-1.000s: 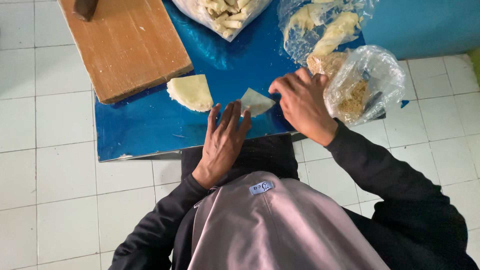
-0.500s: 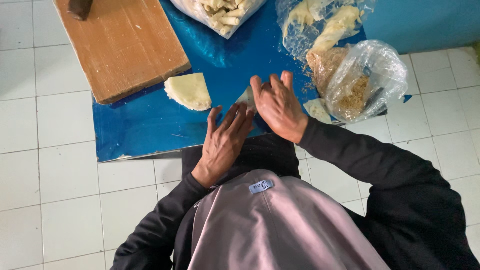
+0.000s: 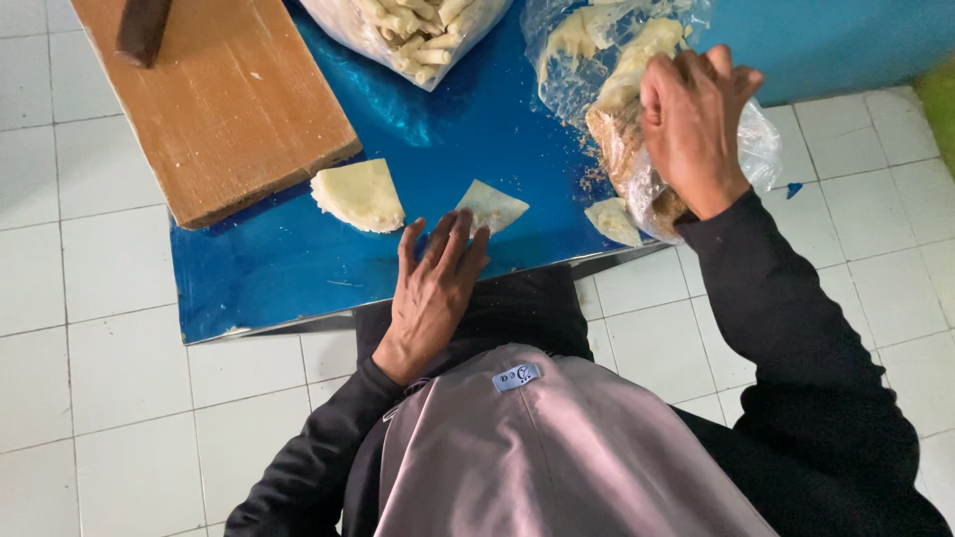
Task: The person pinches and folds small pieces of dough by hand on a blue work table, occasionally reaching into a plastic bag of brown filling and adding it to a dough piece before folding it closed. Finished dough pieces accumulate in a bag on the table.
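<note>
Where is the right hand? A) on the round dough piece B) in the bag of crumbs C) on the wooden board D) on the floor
B: the right hand reaches into the clear bag of brown crumbs, while the left hand lies flat on the blue table by a folded dough piece.

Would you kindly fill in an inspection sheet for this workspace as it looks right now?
Surface: blue table, glossy, crumbs near the right edge.
Job's things: folded pastry triangle at the left hand fingertips; right hand in the crumb bag.
Clutter: half-round dough stack, small dough piece, wooden board, bag of rolled pieces.
Grippers: bare hands only.
Cables: nothing seen.
Surroundings: white tiled floor.
</note>
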A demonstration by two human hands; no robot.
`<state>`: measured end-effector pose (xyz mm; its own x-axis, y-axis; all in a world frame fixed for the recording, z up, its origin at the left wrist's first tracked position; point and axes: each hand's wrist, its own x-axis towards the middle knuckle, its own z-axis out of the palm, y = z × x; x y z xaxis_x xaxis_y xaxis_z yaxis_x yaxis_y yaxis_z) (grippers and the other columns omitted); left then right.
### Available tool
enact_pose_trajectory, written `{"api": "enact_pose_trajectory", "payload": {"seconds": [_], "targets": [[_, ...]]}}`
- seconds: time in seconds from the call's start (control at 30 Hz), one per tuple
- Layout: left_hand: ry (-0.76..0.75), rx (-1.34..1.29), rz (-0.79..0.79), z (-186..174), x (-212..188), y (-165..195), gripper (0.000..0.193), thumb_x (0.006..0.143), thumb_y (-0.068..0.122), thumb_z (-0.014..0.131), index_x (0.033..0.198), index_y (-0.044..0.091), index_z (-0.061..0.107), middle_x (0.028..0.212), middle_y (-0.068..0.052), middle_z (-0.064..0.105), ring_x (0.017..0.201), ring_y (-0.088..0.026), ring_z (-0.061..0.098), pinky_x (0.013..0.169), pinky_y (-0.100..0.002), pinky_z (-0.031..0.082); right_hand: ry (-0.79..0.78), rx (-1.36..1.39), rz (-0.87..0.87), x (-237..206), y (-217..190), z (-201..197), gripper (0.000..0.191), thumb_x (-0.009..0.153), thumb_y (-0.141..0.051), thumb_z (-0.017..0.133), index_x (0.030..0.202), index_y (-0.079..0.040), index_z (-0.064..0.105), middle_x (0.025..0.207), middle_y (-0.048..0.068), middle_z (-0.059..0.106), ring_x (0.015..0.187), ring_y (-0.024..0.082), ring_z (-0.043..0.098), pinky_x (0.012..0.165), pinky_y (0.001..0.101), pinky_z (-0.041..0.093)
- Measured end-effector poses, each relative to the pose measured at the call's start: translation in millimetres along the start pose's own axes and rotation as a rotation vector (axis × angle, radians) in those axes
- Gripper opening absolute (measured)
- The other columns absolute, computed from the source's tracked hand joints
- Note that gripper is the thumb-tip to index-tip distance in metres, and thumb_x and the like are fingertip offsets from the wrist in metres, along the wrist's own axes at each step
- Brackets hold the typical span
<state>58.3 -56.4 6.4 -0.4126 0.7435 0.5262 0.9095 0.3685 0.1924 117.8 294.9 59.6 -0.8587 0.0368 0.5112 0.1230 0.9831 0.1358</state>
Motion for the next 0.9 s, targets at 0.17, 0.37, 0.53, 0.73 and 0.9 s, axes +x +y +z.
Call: {"api": "enact_pose_trajectory", "payload": {"seconds": [0.17,0.37,0.53,0.73,0.9], "targets": [[0.010,0.028,-0.003,0,-3,1,0.042,0.100,0.021,0.066,0.138,0.004,0.061,0.140,-0.016,0.058,0.133,-0.029,0.052,0.109,-0.052,0.036,0.073,-0.049,-0.166,34,5,43,0.029,0.092,0.004,0.070,0.105,-0.019,0.082,0.122,0.003,0.048,0.118,0.024,0.039,0.095,0.0410,0.027],[0.001,0.000,-0.030,1,-4,1,0.042,0.099,0.024,0.067,0.136,0.006,0.061,0.138,-0.012,0.059,0.133,-0.027,0.053,0.109,-0.052,0.036,-0.003,-0.063,-0.076,60,-5,75,0.013,0.099,-0.010,0.079,0.085,-0.010,0.077,0.132,0.011,0.043,0.121,0.033,0.036,0.089,0.0472,0.026],[-0.012,-0.005,-0.050,2,-5,2,0.046,0.099,0.027,0.067,0.139,0.006,0.058,0.142,-0.013,0.056,0.134,-0.027,0.052,0.110,-0.052,0.036,-0.054,0.018,-0.057,64,6,77,0.043,0.074,0.009,0.071,0.092,-0.028,0.084,0.128,0.008,0.042,0.128,0.037,0.036,0.085,0.0526,0.029],[-0.059,-0.006,-0.098,5,-4,2,0.058,0.098,0.033,0.066,0.145,0.002,0.054,0.150,-0.015,0.052,0.140,-0.027,0.045,0.109,-0.051,0.034,-0.073,0.366,-0.048,47,-26,41,0.057,0.085,0.016,0.062,0.102,-0.034,0.084,0.118,0.006,0.041,0.117,0.031,0.042,0.092,0.0431,0.035],[-0.091,0.031,-0.111,8,-4,3,0.059,0.098,0.036,0.065,0.144,0.001,0.053,0.152,-0.013,0.051,0.143,-0.026,0.042,0.110,-0.052,0.033,-0.169,0.437,-0.202,1,-112,12,0.062,0.083,0.011,0.060,0.123,-0.033,0.079,0.114,0.005,0.044,0.107,0.028,0.042,0.088,0.0429,0.032]]}}
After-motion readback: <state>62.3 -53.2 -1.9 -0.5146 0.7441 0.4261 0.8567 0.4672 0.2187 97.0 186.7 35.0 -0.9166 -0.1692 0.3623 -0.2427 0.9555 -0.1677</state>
